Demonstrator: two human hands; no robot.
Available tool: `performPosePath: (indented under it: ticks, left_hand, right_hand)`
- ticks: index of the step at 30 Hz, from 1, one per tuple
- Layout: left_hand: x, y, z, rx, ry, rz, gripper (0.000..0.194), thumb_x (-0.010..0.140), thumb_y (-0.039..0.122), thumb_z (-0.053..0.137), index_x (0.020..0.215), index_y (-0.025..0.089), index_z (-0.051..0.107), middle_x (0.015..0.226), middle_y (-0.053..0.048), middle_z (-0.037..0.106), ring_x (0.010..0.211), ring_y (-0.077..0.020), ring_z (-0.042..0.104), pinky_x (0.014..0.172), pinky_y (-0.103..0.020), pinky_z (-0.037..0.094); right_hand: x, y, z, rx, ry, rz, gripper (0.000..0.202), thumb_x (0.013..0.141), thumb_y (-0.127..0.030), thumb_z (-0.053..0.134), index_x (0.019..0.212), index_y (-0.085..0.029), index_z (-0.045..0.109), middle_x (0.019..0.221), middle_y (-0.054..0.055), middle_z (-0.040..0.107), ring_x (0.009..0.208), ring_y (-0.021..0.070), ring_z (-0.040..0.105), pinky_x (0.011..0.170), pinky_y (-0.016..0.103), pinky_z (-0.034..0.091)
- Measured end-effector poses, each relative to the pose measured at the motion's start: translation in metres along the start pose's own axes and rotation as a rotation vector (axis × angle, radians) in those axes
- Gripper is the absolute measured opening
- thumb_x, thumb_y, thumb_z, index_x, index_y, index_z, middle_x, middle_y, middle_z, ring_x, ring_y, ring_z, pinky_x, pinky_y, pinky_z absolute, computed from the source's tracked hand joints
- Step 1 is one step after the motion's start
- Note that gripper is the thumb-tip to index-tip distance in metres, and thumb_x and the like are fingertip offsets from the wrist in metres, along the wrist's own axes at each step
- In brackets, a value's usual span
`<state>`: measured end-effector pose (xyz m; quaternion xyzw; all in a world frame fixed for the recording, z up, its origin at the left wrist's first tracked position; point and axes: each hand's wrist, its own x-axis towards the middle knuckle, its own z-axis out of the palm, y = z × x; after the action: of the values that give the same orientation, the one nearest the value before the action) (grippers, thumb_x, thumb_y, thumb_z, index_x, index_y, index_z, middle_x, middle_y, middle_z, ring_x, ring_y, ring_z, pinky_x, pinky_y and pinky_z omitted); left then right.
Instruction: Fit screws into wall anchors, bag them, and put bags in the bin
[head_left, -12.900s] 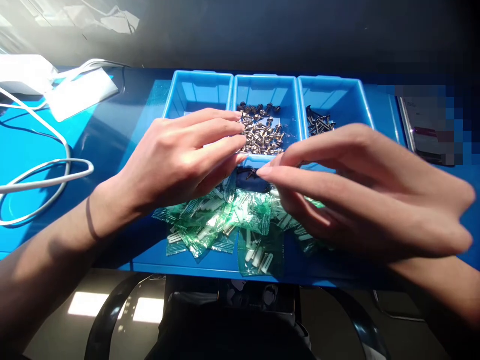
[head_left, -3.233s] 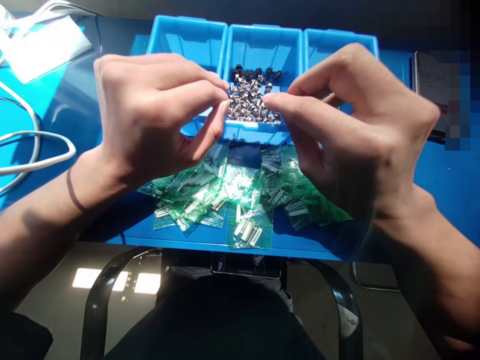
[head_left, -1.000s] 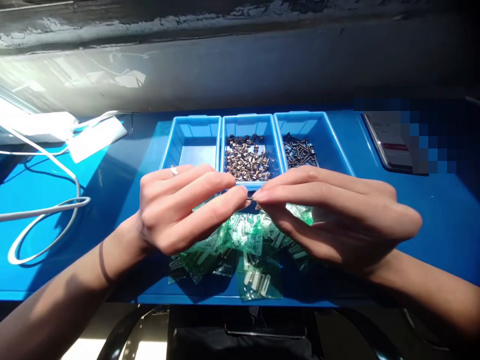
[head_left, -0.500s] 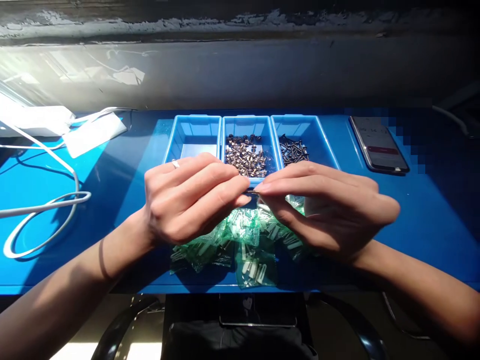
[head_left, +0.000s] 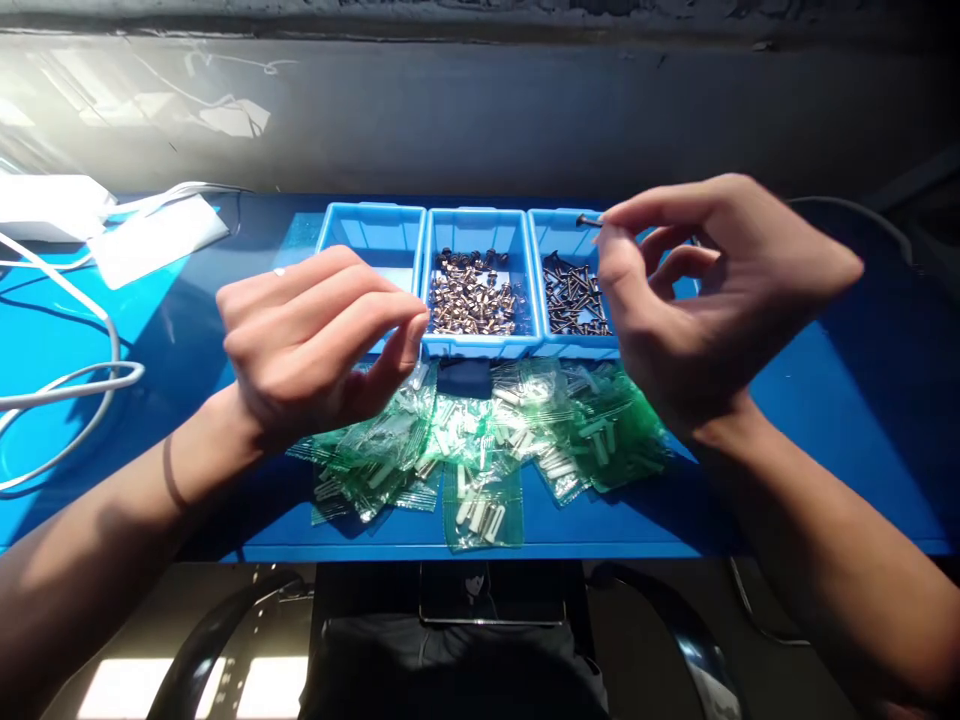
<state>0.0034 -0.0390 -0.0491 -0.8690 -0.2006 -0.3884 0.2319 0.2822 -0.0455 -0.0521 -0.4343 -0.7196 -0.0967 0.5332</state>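
Where the right hand (head_left: pixel 720 270) pinches 1 screw (head_left: pixel 588 221), its tip's hidden.

In the upper left of the frame, a white box (head_left: pixel 52 208) sits on the blue table (head_left: pixel 847 420), with a white sheet (head_left: pixel 157 240) lying just beside it. A pale cable (head_left: pixel 112 345) loops over the left side. Behind, a grey wall (head_left: pixel 480 125) mirrors light at the upper left. At the bottom centre is a dark, flat object (head_left: pixel 517 598) with a thin bright edge, apparently a tablet or phone. Curved black chair arms (head_left: pixel 694 640) flank it, and bright patches fall on the floor (head_left: pixel 124 685) at the lower left.
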Motion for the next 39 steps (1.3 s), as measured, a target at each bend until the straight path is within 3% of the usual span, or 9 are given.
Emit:
performPosePath:
  ticks: [4, 8, 10, 12, 15, 19, 26, 32, 39]
  left_hand:
    - [-0.002, -0.001, 0.002, -0.003, -0.006, -0.038, 0.012, 0.083, 0.014, 0.076, 0.092, 0.016, 0.069, 0.071, -0.002, 0.068, 0.067, -0.0164, 0.066, 0.057, -0.031, 0.053]
    - [-0.003, 0.0, 0.003, 0.0, -0.003, -0.044, 0.015, 0.081, 0.014, 0.078, 0.092, 0.017, 0.069, 0.071, -0.002, 0.07, 0.068, -0.0187, 0.07, 0.056, -0.033, 0.053]
    - [-0.003, 0.001, 0.002, 0.008, -0.01, -0.053, 0.014, 0.081, 0.012, 0.078, 0.092, 0.016, 0.069, 0.072, -0.003, 0.071, 0.069, -0.0201, 0.071, 0.057, -0.035, 0.054]
    - [-0.002, 0.002, 0.001, 0.014, -0.019, -0.054, 0.014, 0.081, 0.011, 0.077, 0.09, 0.016, 0.069, 0.071, -0.003, 0.071, 0.068, -0.0202, 0.07, 0.057, -0.035, 0.054]
    - [-0.001, 0.002, 0.001, 0.016, -0.031, -0.039, 0.013, 0.081, 0.012, 0.077, 0.09, 0.015, 0.069, 0.072, -0.002, 0.07, 0.067, -0.0193, 0.069, 0.057, -0.034, 0.053]
    - [-0.001, 0.0, 0.003, 0.015, -0.017, 0.005, 0.012, 0.082, 0.015, 0.078, 0.09, 0.014, 0.07, 0.07, -0.001, 0.069, 0.067, -0.0174, 0.068, 0.054, -0.031, 0.051]
    - [-0.002, -0.003, 0.004, 0.024, 0.006, 0.03, 0.013, 0.082, 0.019, 0.079, 0.091, 0.017, 0.069, 0.067, 0.002, 0.067, 0.064, -0.0149, 0.066, 0.051, -0.029, 0.048]
    - [-0.001, -0.002, 0.004, 0.05, 0.017, 0.043, 0.01, 0.083, 0.02, 0.078, 0.089, 0.016, 0.07, 0.065, 0.001, 0.064, 0.064, -0.0143, 0.064, 0.051, -0.029, 0.044]
    - [-0.002, 0.003, 0.002, 0.071, -0.023, 0.006, 0.006, 0.086, 0.016, 0.074, 0.092, 0.016, 0.072, 0.067, 0.002, 0.062, 0.065, -0.0128, 0.06, 0.054, -0.029, 0.039]
  right_hand:
    - [0.008, 0.011, -0.001, -0.11, -0.079, -0.015, 0.007, 0.092, -0.017, 0.074, 0.098, -0.017, 0.077, 0.087, 0.005, 0.076, 0.065, 0.0133, 0.06, 0.061, 0.033, 0.048]
    - [0.001, -0.012, -0.007, -0.082, -0.139, -0.407, 0.018, 0.096, -0.011, 0.067, 0.112, -0.014, 0.074, 0.094, 0.008, 0.075, 0.082, 0.0158, 0.065, 0.071, 0.033, 0.055]
    - [-0.007, -0.025, -0.008, -0.041, -0.252, -0.614, 0.019, 0.096, -0.012, 0.068, 0.115, -0.015, 0.072, 0.096, 0.005, 0.077, 0.081, 0.014, 0.066, 0.066, 0.029, 0.054]
    - [-0.016, -0.034, -0.006, -0.075, -0.421, -0.708, 0.017, 0.1, -0.012, 0.063, 0.115, -0.013, 0.072, 0.099, 0.004, 0.079, 0.076, 0.0121, 0.068, 0.058, 0.027, 0.051]
    - [-0.025, -0.04, 0.0, -0.177, -0.595, -0.724, 0.027, 0.103, -0.005, 0.05, 0.118, -0.007, 0.072, 0.108, 0.011, 0.08, 0.071, 0.0123, 0.069, 0.051, 0.027, 0.045]
    - [-0.028, -0.042, 0.005, -0.212, -0.686, -0.71, 0.035, 0.103, -0.002, 0.045, 0.13, -0.007, 0.068, 0.115, 0.014, 0.078, 0.071, 0.0133, 0.07, 0.049, 0.029, 0.044]
    - [-0.03, -0.042, 0.007, -0.192, -0.669, -0.705, 0.03, 0.103, -0.005, 0.052, 0.129, -0.01, 0.069, 0.116, 0.012, 0.077, 0.078, 0.0135, 0.071, 0.05, 0.029, 0.043]
    - [-0.03, -0.043, 0.008, -0.195, -0.681, -0.684, 0.028, 0.102, -0.003, 0.053, 0.122, -0.011, 0.071, 0.099, 0.006, 0.076, 0.075, 0.014, 0.069, 0.05, 0.03, 0.041]
    - [-0.03, -0.044, 0.008, -0.192, -0.665, -0.682, 0.026, 0.101, -0.002, 0.052, 0.115, -0.011, 0.072, 0.093, 0.004, 0.074, 0.071, 0.0138, 0.064, 0.05, 0.031, 0.037]
